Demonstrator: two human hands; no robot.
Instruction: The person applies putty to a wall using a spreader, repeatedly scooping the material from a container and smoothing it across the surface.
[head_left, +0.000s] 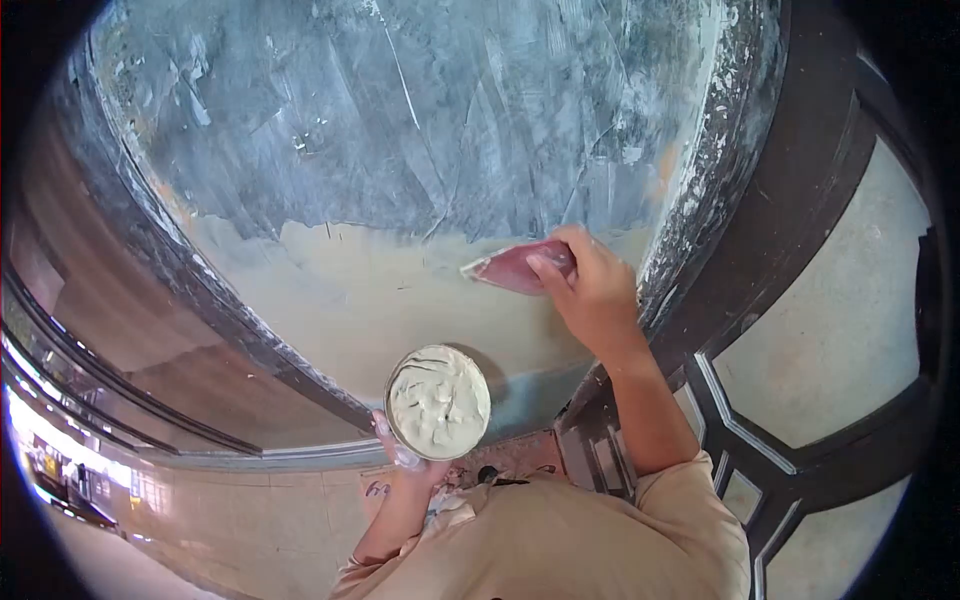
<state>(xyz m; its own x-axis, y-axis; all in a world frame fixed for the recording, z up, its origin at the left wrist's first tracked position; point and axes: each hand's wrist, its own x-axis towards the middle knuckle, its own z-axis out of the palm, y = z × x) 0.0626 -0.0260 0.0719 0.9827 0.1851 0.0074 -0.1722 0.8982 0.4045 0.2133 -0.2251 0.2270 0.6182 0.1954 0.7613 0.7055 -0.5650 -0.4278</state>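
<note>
My right hand (595, 290) pinches a reddish putty spreader (515, 268), its pale, putty-smeared edge pointing left against the wall panel (340, 290). A band of cream putty covers the panel's lower part, and above it the surface is streaked blue-grey. Lower down, my left hand (402, 458) grips a round tub of putty (438, 402) from below and its left side. Thick cream putty with swirled ridges fills the tub. White smears mark the left fingers.
Dark, paint-flecked frame edges (690, 190) border the panel on both sides. To the right stands dark woodwork with pale panes (830, 300). Glossy tiles (250, 510) cover the floor at lower left, beneath a brown panel (120, 280).
</note>
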